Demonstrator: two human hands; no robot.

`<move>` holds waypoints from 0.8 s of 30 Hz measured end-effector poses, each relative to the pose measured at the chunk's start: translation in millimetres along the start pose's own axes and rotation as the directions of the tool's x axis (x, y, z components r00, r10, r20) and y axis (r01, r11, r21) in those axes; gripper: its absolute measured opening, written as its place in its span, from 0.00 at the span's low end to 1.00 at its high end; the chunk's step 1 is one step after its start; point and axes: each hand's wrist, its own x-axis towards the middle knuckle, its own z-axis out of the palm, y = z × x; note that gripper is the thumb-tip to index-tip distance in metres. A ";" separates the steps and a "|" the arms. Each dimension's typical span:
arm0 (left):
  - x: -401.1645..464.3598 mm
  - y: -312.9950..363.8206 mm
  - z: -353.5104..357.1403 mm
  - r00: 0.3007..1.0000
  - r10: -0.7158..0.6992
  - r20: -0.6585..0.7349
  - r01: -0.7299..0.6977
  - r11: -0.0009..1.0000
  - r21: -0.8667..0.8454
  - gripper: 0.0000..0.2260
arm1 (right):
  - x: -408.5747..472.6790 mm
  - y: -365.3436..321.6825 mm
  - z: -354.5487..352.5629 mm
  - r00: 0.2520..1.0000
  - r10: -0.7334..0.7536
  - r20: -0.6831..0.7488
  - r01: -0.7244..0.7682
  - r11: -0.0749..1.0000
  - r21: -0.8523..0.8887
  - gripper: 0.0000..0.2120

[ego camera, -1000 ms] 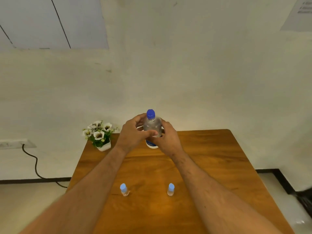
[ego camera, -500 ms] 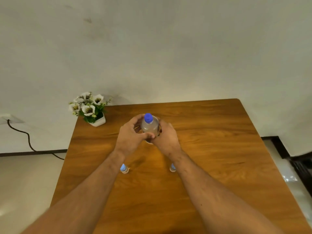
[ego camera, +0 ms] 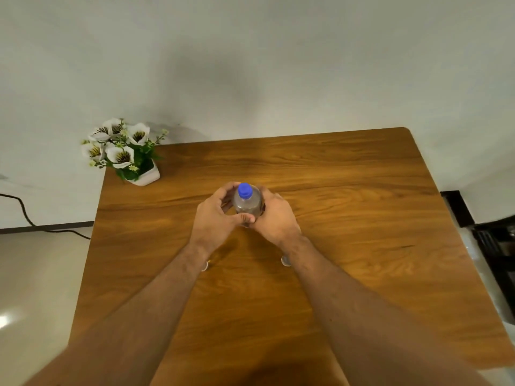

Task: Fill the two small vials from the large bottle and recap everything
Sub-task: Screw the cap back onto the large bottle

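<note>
Left hand (ego camera: 216, 215) and right hand (ego camera: 274, 215) still clasp the clear plastic bottle with the blue screw cap (ego camera: 246, 203), now drawn nearer over the wooden surface (ego camera: 348, 218). Its cap remains on, so pouring hasn't begun.

Quick count from where I'm standing: one big bottle (ego camera: 247, 203) sitting with one blue cap (ego camera: 245, 190) on it, two hands showing, left hand (ego camera: 216, 215) and right hand (ego camera: 274, 218). Two small vials peeking out, left vial (ego camera: 205, 266) and right vial (ego camera: 285, 260), both mostly hidden by forearms. One flower pot (ego camera: 143, 175) and one cable (ego camera: 26, 217) lying around, all on one desk (ego camera: 348, 218).
</note>
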 end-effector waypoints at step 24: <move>-18.2 -1.9 -3.2 0.996 0.067 0.067 -0.091 0.870 0.484 0.38 | -11.7 8.4 -21.2 0.975 0.011 0.223 0.038 0.976 -0.215 0.49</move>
